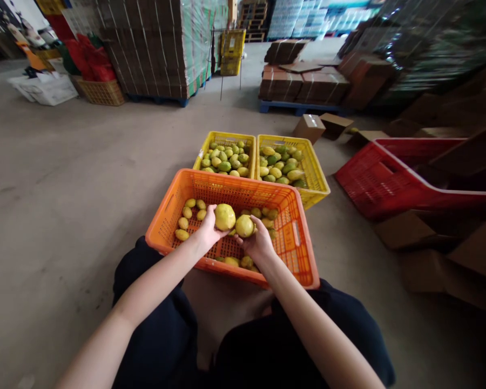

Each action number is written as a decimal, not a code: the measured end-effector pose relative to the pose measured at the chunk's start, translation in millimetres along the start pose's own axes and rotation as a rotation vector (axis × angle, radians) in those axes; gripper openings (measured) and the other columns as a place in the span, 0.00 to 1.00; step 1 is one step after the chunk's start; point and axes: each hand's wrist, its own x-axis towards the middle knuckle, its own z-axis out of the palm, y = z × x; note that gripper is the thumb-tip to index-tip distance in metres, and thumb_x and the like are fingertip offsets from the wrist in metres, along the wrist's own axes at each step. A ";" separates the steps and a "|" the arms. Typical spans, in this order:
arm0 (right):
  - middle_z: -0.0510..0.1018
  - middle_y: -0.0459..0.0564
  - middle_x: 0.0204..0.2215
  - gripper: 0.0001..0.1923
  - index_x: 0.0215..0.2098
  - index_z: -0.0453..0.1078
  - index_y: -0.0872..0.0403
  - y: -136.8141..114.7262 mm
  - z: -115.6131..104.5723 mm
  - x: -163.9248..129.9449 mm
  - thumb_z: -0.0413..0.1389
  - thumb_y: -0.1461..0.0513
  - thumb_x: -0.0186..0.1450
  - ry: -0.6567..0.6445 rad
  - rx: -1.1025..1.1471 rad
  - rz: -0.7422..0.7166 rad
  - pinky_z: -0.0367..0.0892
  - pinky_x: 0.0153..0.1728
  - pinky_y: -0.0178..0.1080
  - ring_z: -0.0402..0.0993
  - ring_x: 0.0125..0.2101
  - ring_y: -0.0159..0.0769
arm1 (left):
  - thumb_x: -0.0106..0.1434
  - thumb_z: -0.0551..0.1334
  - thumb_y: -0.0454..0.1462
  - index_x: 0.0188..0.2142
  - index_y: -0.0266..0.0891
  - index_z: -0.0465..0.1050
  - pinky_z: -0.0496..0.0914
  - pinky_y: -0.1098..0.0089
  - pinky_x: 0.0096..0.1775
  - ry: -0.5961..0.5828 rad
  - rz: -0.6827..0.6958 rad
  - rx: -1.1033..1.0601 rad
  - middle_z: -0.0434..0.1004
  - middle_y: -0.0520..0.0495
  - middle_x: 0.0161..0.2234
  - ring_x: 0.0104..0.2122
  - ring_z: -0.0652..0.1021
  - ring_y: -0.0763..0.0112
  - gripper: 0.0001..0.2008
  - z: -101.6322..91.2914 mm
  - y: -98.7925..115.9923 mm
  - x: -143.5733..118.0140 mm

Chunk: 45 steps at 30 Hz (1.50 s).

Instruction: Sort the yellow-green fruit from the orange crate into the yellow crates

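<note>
Over the orange crate (227, 186), both hands hold yellow fruit that look like lemons. My left hand (211, 229) is closed around the larger lemon (225, 217). Beside it, my right hand (259, 241) grips a smaller, greenish-yellow lemon (245, 226); part of another lemon shows low between the hands, and I cannot tell if it is held. Inside the crate, several lemons (183, 223) lie at the left, and more lie at the right and along the near wall, partly hidden by my right hand and forearm.
Two yellow crates (323, 181) of green and yellow lemons touch the far side. A red crate (368, 178) and open cardboard boxes (413, 232) stand at right. Farther back are boxes on a blue pallet (281, 106) and a tall wrapped stack (154, 48).
</note>
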 end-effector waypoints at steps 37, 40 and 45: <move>0.76 0.50 0.19 0.12 0.36 0.67 0.55 -15.1 -4.5 -4.4 0.46 0.57 0.69 -0.143 0.058 0.077 0.66 0.11 0.31 0.71 0.16 0.34 | 0.68 0.51 0.44 0.51 0.34 0.69 0.78 0.65 0.27 -0.158 -0.123 -0.110 0.77 0.37 0.36 0.33 0.81 0.59 0.19 -2.9 14.7 4.3; 0.76 0.51 0.20 0.10 0.37 0.67 0.56 -16.2 -4.3 -5.7 0.48 0.58 0.68 -0.143 0.061 0.083 0.68 0.14 0.32 0.73 0.18 0.36 | 0.67 0.53 0.46 0.50 0.31 0.70 0.78 0.68 0.26 -0.161 -0.144 -0.152 0.77 0.36 0.34 0.33 0.81 0.59 0.21 -1.6 17.4 -0.5; 0.76 0.48 0.20 0.05 0.36 0.66 0.52 -13.9 -6.8 -2.1 0.50 0.60 0.66 -0.105 0.039 0.087 0.72 0.18 0.34 0.74 0.21 0.36 | 0.66 0.53 0.50 0.49 0.29 0.71 0.75 0.74 0.22 -0.180 -0.160 -0.170 0.77 0.35 0.33 0.32 0.80 0.61 0.26 -3.6 24.1 -5.5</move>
